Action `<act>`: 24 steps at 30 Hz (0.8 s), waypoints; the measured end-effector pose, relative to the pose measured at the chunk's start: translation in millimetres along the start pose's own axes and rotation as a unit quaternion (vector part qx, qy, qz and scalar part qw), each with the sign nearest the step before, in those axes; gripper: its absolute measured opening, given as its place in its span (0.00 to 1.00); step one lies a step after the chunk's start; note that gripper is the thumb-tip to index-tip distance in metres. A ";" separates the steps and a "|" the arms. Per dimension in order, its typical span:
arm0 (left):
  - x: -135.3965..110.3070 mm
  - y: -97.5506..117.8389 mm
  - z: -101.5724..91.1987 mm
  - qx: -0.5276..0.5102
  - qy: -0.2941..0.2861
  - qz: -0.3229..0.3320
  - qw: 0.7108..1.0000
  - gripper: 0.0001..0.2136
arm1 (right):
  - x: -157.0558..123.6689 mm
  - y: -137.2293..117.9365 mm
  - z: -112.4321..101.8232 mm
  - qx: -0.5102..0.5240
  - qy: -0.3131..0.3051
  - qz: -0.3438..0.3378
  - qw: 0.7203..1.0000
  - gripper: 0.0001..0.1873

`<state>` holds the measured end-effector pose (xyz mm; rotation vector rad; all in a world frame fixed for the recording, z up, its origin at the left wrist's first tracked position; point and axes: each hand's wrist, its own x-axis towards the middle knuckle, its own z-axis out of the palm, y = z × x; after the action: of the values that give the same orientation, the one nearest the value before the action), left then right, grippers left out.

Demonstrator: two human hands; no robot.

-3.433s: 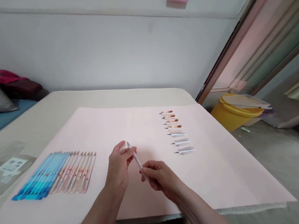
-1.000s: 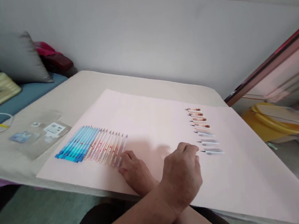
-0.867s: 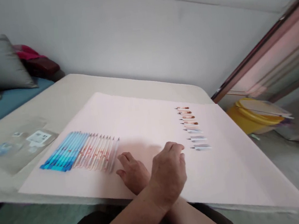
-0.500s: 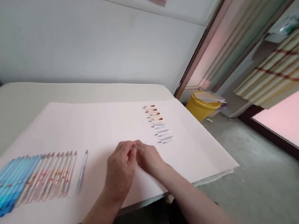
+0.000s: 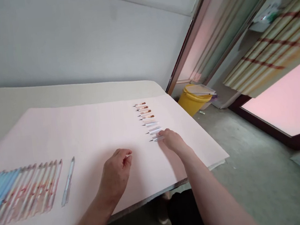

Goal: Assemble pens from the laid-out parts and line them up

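My left hand point(image 5: 117, 168) hovers low over the pale pink sheet point(image 5: 87, 134), fingers curled into a pinch; whatever they hold, if anything, is hidden. At the nearest of several short pen pieces point(image 5: 155, 139), my right hand point(image 5: 171, 139) has its fingertips closed on the right end. These pieces lie in a column, each with a thin dark tip pointing left. The farther ones carry brown-and-cream figures point(image 5: 146, 112), while the nearer ones look clear or grey. A single slim clear pen point(image 5: 68, 181) lies alone to the left of my left hand.
Farther left, a row of pens with reddish prints point(image 5: 31, 191) lies side by side, with blue pens point(image 5: 1, 187) beyond it. The table point(image 5: 56, 94) backs onto a grey wall. A yellow bin point(image 5: 192, 100) stands on the floor past the right edge.
My hands were together and have come apart. The right one has moved right to the nearest short pen piece; the left stays curled. The view has shifted slightly.
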<state>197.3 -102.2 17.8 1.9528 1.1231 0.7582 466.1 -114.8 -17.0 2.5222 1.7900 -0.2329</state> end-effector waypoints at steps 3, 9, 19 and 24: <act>0.9 1.5 -0.6 -0.059 -0.026 -0.073 0.995 0.07 | 3.3 -4.5 3.8 0.012 -0.005 -0.002 1.000 0.19; 2.0 -6.2 -2.9 -0.425 -0.036 -0.289 0.857 0.06 | 3.4 -24.5 2.7 0.041 -0.021 -0.036 0.998 0.16; 5.2 -20.8 12.6 -0.536 0.131 -0.451 0.702 0.09 | -15.9 -118.2 12.3 0.055 -0.054 -0.171 0.982 0.13; 4.3 -19.0 12.9 -0.533 0.135 -0.444 0.707 0.10 | -25.5 -128.9 13.1 0.029 -0.030 -0.163 0.986 0.12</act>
<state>200.8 -95.9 -4.5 0.2313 1.1871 0.8335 335.3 -97.3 -19.4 2.2154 2.1916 -0.3717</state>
